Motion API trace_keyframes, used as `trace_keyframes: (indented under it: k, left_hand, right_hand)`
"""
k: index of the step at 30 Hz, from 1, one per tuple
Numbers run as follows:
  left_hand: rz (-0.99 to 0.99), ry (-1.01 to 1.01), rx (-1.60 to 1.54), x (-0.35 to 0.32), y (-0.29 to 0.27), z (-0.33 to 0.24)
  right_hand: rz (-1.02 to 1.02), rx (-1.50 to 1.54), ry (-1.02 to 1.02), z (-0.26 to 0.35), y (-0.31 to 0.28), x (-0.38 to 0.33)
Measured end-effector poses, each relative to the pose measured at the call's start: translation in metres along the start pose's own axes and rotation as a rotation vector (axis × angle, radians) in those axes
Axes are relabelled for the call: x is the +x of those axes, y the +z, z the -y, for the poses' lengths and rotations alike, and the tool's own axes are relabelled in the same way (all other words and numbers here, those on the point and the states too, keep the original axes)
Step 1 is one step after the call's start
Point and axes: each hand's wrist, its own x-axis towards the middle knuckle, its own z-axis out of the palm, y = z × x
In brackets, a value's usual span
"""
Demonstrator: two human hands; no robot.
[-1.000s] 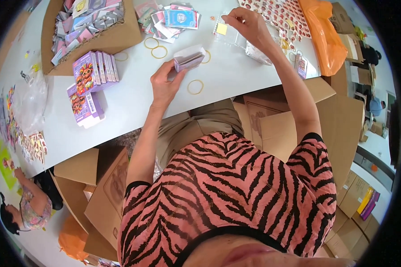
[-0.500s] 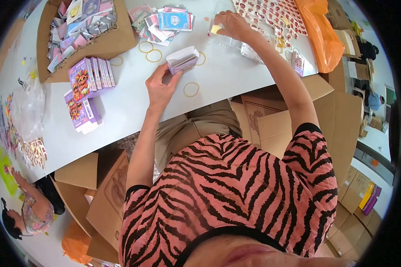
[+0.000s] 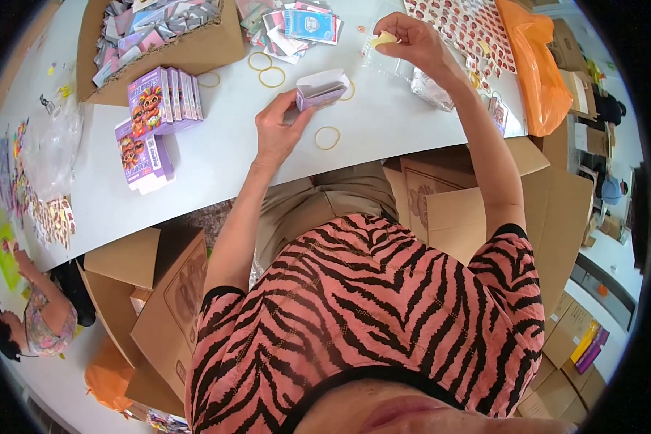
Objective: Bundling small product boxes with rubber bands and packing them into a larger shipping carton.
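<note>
My left hand (image 3: 281, 130) grips a small purple-and-white carton (image 3: 321, 92) between thumb and fingers, its top open and facing up. Inside it, thin packets or panels show as edges. Over the right part of the table, my right hand (image 3: 421, 52) pinches a small pale yellow piece (image 3: 385, 39); its exact kind I cannot make out. Just below that hand lies a clear plastic bag (image 3: 390, 66). A rubber band (image 3: 328, 137) rests on the table near the carton, with others (image 3: 271, 77) farther left.
A cardboard box (image 3: 159, 66) full of small packets stands at the back left, with purple cartons (image 3: 148, 101) before it. Loose cards (image 3: 311, 26) lie at the back. Sticker sheets (image 3: 477, 25) and an orange bag (image 3: 535, 79) sit right. Another person (image 3: 47, 318) works at far left.
My right hand has drawn up off the clear bag with the pale yellow piece pinched in it. My left hand keeps hold of the carton. The whole view has shifted slightly.
</note>
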Motion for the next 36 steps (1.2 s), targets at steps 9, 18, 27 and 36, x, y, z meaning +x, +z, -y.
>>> trace_keyframes:
  k: [9, 18, 27, 36]
  left_hand:
    - [0.005, 0.015, 0.016, 0.0, 0.002, -0.001]
    - [-0.012, 0.051, 0.021, 0.0, 0.003, 0.0]
    - [0.006, 0.1, 0.055, -0.001, -0.001, -0.01]
    - [0.076, 0.245, 0.179, -0.001, -0.004, -0.012]
  right_hand:
    - [0.078, -0.467, -0.494, 0.064, 0.068, -0.02]
    - [-0.02, -0.564, -0.569, 0.058, 0.065, -0.029]
    - [-0.237, -0.249, -0.139, 0.026, 0.012, -0.063]
    - [-0.32, -0.211, -0.011, 0.003, -0.01, -0.096]
